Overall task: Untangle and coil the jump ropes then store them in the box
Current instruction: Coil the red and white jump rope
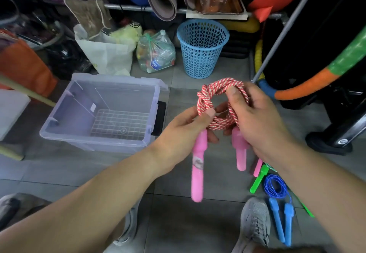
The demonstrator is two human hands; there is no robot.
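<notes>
**Coiled red-and-white jump rope held in both hands, beside the open box**

You hold the red-and-white jump rope (221, 96), wound into a round coil, in the air above the tiled floor (178, 217). Your left hand (184, 128) pinches the coil's left side, thumb on top and fingers curled beneath. Your right hand (257, 118) grips the right side, thumb pressed over the upper strands. The two pink handles (198, 165) hang down from the coil, one below each hand. The clear plastic box (79, 106) stands open on the floor to the left of your hands, apart from the rope. A blue jump rope (276, 188) and a green handle (259, 177) lie on the floor under your right forearm, just beside your grey shoe (255, 223). A blue mesh basket (202, 48) stands behind the coil.
</notes>
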